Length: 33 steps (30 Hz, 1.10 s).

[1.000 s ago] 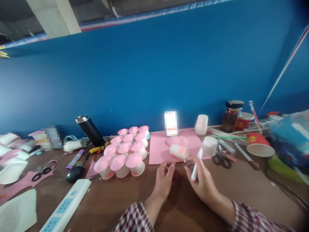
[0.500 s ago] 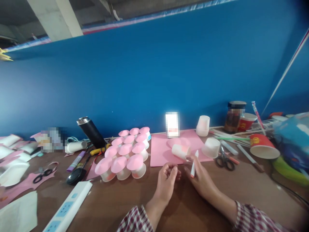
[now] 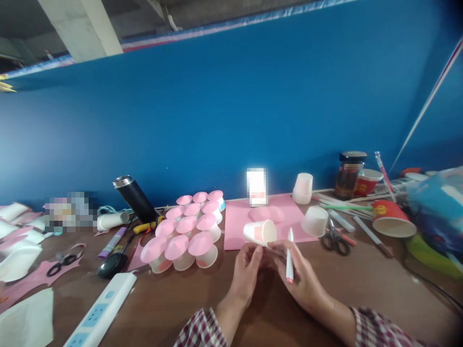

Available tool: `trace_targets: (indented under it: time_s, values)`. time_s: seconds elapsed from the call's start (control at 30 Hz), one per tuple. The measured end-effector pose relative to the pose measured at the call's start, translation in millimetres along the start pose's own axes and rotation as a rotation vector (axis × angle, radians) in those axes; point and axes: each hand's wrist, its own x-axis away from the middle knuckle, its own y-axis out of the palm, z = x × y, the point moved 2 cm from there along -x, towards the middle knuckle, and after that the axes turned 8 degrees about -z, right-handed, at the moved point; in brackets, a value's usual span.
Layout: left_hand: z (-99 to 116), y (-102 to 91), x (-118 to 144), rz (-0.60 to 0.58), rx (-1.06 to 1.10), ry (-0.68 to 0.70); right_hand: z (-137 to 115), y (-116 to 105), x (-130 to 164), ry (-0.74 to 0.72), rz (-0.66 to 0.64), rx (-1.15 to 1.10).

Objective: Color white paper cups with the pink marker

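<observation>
A white paper cup (image 3: 253,233) with a pinkish patch lies on its side above the front of the pink sheet (image 3: 237,214), its mouth turned to the right. My left hand (image 3: 246,272) has its fingers curled at the cup's near side, the thumb against its lower edge; part of the grip is hidden. Between the fingers of my right hand (image 3: 302,274) sits a white marker pen (image 3: 290,262) with a reddish end. The right fingertips reach the cup's rim. Pink paper discs (image 3: 265,215) rest on the sheet behind the cup.
Left of my hands stand several cups topped with pink cones (image 3: 200,244). An upturned cup (image 3: 315,221), scissors (image 3: 335,241) and a red cup (image 3: 392,219) are on the right. A power strip (image 3: 101,308) and a black bottle (image 3: 135,197) lie leftward.
The cup has moved left and lifted slightly, turning its mouth into view. Both hands have come closer to it, and the marker has tilted more upright.
</observation>
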Motion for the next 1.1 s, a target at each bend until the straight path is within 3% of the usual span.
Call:
trace_targets:
  time_s: [0.17, 0.4, 0.6, 0.7, 0.87, 1.1]
  values:
    - [3.3, 0.4, -0.8, -0.002, 0.145, -0.003, -4.5, 1.4, 3.2, -0.037, -0.028, 0.028]
    - [10.6, 5.5, -1.8, -0.106, 0.301, -0.038, -21.9, 0.8, 3.3, -0.135, -0.101, 0.163]
    - [12.7, 3.5, -0.9, -0.087, 0.355, -0.072, -23.9, 1.4, 4.4, -0.172, -0.195, 0.236]
    - [11.5, 1.2, -0.9, -0.016, 0.364, -0.068, -20.2, -0.5, 7.3, -0.185, -0.092, 0.271]
    - [6.6, -3.6, -0.9, 0.044, 0.326, -0.006, -16.2, -8.4, 8.1, -0.121, 0.247, 0.322]
    - [3.2, -4.3, 3.3, 0.053, 0.194, -0.004, -3.7, -12.4, 0.3, 0.032, 0.213, 0.253]
